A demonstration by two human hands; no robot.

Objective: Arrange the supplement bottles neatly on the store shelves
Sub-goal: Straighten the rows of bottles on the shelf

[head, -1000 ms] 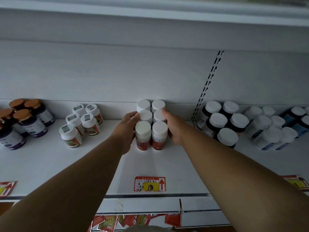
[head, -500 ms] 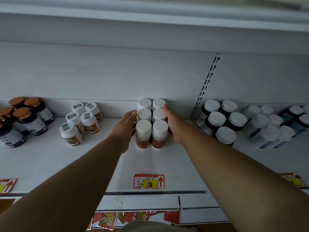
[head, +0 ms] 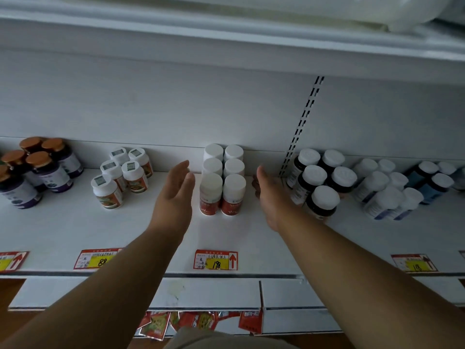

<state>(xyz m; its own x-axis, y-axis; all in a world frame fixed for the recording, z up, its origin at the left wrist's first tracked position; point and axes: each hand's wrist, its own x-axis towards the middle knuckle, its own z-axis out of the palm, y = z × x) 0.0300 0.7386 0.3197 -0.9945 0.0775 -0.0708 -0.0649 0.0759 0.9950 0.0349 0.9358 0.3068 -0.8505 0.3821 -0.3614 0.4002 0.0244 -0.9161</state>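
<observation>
Shelf [head: 75, 230] holds six red-labelled bottles [head: 222, 177], contents apparently unseen.

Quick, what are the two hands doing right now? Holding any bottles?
Left hand: open, holding nothing, beside the red-label bottles.
Right hand: open, holding nothing, on their other side.

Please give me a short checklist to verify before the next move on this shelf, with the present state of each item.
1. Left hand free and holding nothing: ok.
2. Right hand free and holding nothing: ok.
3. Red-label bottles upright in two even columns: ok.
4. Block lined up above the 198 price tag: ok.
5. Dark bottles with white caps in even rows: not ok, front one stands alone.
6. All labels facing front: cannot tell.
</observation>
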